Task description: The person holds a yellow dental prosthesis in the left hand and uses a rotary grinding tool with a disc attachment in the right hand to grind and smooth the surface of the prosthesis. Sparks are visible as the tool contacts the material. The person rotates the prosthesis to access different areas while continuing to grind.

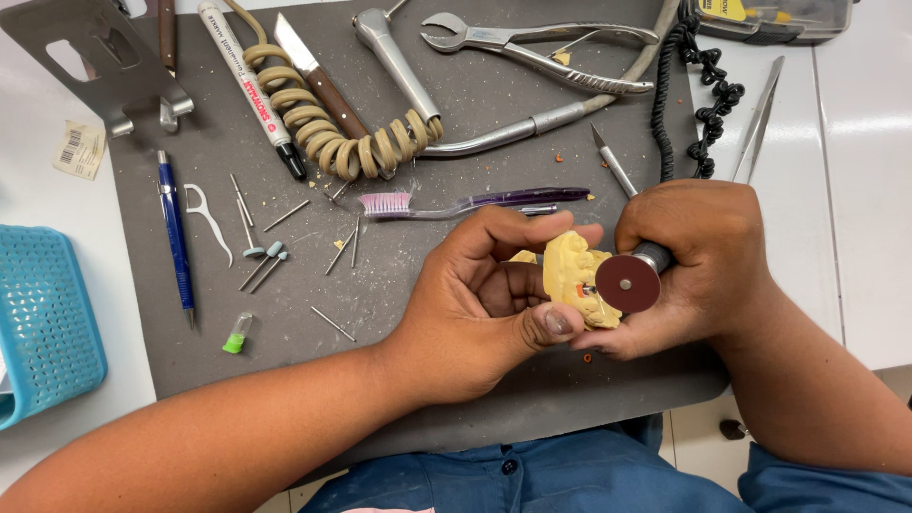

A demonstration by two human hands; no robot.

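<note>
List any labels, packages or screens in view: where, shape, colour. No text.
Paper tag: left of the grey mat on the white table, small cream slip with a barcode.
Marker pen: top left of the mat, white barrel with printed label, black tip.
Clear plastic case: top right corner, yellow label inside.
No screens.

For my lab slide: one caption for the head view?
Left hand holds a yellow dental cast while right hand applies a red rotary disc.
</note>
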